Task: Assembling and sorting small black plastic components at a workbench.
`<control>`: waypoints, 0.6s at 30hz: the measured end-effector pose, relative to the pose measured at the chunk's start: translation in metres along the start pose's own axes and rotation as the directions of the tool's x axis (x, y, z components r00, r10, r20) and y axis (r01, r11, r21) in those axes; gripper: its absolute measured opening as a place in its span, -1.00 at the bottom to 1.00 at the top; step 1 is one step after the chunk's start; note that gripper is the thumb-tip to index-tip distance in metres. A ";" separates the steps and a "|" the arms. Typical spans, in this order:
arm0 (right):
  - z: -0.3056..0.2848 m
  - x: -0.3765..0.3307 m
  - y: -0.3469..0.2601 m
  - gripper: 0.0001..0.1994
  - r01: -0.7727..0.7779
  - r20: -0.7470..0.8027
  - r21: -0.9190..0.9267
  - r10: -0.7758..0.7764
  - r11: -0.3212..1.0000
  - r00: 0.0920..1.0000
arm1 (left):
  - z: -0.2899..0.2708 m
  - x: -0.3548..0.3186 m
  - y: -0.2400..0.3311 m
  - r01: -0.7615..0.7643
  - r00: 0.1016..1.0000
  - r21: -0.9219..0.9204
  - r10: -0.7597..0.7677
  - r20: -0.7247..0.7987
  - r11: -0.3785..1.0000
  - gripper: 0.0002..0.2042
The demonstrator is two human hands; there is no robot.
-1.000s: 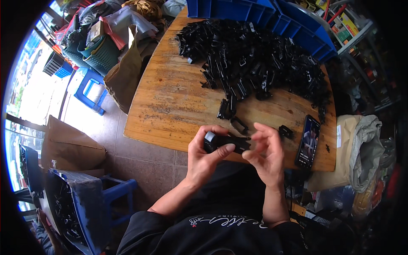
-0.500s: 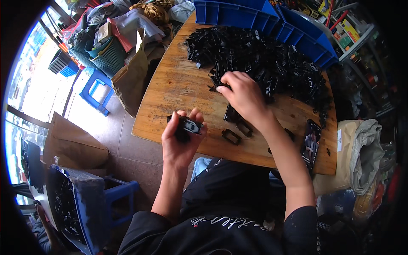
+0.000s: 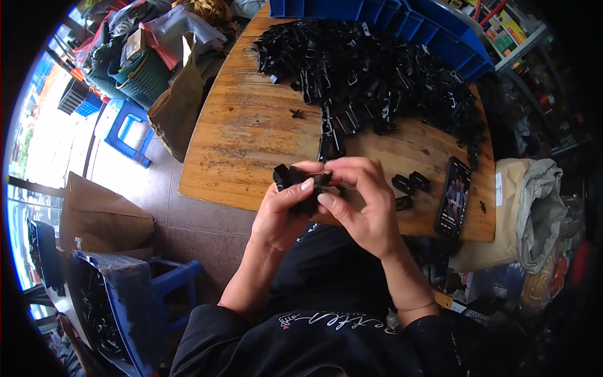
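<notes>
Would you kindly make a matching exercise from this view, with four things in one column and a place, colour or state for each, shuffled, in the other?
Column one
1. Phone
2. Pile of black parts
3. Left hand
4. Wooden table

Column two
A. Gripping dark pieces
B. Brown, with worn, darkened patches
C. Screen lit
D. Heaped beside the blue crates

Right pairs: 1-C, 2-D, 3-A, 4-B

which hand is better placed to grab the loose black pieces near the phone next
Likely right: the right hand is nearer those small black plastic pieces; the left hand is farther left.
</notes>
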State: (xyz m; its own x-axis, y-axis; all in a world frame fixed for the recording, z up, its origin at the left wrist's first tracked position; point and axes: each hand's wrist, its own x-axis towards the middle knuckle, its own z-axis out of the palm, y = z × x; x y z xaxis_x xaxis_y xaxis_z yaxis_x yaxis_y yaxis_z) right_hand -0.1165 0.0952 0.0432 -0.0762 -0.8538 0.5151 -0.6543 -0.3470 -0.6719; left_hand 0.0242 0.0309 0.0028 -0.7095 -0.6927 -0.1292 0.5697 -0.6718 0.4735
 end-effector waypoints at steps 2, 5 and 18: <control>-0.006 -0.012 0.000 -0.80 -0.084 -0.103 -0.068 0.076 0.994 0.992 | -0.005 -0.004 0.003 -0.035 0.999 0.032 0.036 -0.041 0.999 -0.74; -0.015 -0.028 0.023 -0.80 -0.165 -0.159 -0.366 0.113 0.916 0.981 | -0.009 -0.009 0.009 -0.140 0.983 0.112 0.152 -0.103 0.984 -0.76; -0.024 -0.033 0.026 -0.86 -0.110 -0.096 -0.472 0.073 0.875 0.993 | -0.008 -0.009 0.009 -0.235 0.962 0.218 0.259 -0.091 0.947 -0.78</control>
State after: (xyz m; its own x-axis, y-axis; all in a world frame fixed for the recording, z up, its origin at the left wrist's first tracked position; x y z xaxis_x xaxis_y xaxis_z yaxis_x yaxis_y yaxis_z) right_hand -0.1486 0.1237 0.0214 -0.1957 -0.8353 0.5138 -0.9190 -0.0267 -0.3934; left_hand 0.0387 0.0290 0.0010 -0.4969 -0.8640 -0.0808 0.6154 -0.4165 0.6692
